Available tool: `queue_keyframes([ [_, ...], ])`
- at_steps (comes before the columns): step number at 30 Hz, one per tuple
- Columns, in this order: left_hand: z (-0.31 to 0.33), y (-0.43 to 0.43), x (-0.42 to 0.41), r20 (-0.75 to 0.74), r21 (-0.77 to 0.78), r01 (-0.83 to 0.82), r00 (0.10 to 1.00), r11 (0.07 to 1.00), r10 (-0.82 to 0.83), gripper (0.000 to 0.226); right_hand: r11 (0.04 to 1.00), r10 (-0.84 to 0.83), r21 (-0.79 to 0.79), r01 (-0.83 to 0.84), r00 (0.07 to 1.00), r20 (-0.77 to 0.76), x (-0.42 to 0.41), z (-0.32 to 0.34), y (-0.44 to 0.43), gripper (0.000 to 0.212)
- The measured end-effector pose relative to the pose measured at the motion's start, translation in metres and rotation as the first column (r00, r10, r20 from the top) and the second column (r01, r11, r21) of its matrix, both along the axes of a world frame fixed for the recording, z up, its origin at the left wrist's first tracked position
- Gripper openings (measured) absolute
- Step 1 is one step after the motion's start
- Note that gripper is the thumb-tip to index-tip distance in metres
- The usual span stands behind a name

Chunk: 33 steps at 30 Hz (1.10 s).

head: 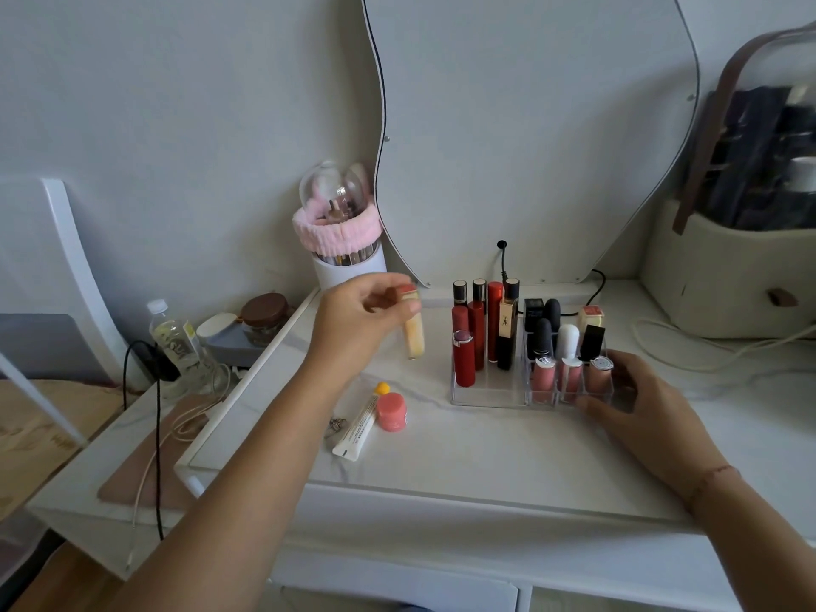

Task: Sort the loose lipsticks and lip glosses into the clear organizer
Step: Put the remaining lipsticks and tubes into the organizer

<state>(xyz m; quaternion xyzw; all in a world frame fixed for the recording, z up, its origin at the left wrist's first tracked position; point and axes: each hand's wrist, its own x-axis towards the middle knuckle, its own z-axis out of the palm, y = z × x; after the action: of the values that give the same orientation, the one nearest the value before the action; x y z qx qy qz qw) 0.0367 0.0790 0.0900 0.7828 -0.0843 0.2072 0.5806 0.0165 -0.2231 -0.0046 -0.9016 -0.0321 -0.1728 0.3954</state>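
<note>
Left hand [357, 324] raised above the bench [463, 457], fingers pinched around the top of a pale orange lip gloss tube [415, 335] w/ a pink-red cap; tube hangs roughly upright, clear of the surface, left of the clear organizer [490, 390] and apart from it. Right hand [636, 404] rests on the bench at the organizer's right front corner, fingers loosely spread and touching its side wall, gripping nothing. Organizer sits mid-bench, in front of the mirror [530, 125]. Left section holds upright red tubes [474, 337] plus a black-and-gold lipstick [508, 333]. Right section, back and middle: black lipsticks [545, 333], one white tube [567, 340], one black square-cap stick [593, 342]. Front row right: three pink glosses [569, 377], one per slot. Behind the organizer's right end, a cream stick w/ red cap [591, 315]; cannot tell if it is inside or just behind. Loose on bench, left front of organizer: small pink jar [391, 410] touching a white squeeze tube w/ yellow cap [360, 428]; small metal item beside the tube, too small to identify. Brush holder w/ clear dome and pink headband [338, 227] stands at back left by the mirror edge. Beige storage case [724, 280] at far right. Water bottle [174, 337] on a lower surface to the left, off the bench.
</note>
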Motion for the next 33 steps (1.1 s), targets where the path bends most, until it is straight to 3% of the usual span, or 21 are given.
queue_keyframes([
  [3,0.015,-0.028,-0.011,0.061,0.018,0.14,0.988,0.99,-0.141,0.025,1.0,0.003,0.001,-0.003,1.0,-0.006,0.0,0.001,0.0,0.062],
  [7,0.011,-0.062,-0.01,0.049,0.097,0.175,0.982,0.98,-0.18,0.026,1.0,0.006,0.009,-0.006,1.0,-0.007,0.0,0.001,0.0,0.061],
  [13,-0.008,-0.076,0.005,0.133,0.428,-0.021,0.99,0.904,-0.04,0.029,1.0,-0.006,0.011,0.006,1.0,-0.002,0.0,0.001,0.0,0.061],
  [20,-0.022,-0.071,0.014,0.226,0.585,-0.162,0.974,0.794,0.032,0.029,1.0,-0.007,0.014,0.007,1.0,-0.003,0.003,-0.001,0.0,0.061],
  [27,-0.025,-0.07,0.016,0.277,0.62,-0.214,0.96,0.755,0.045,0.023,1.0,-0.012,0.0,0.012,1.0,-0.009,0.003,-0.002,-0.001,0.063],
  [33,-0.021,-0.06,0.011,0.288,0.542,-0.181,0.957,0.82,0.021,0.029,1.0,-0.014,0.003,0.014,1.0,-0.015,0.002,-0.001,0.0,0.063],
])
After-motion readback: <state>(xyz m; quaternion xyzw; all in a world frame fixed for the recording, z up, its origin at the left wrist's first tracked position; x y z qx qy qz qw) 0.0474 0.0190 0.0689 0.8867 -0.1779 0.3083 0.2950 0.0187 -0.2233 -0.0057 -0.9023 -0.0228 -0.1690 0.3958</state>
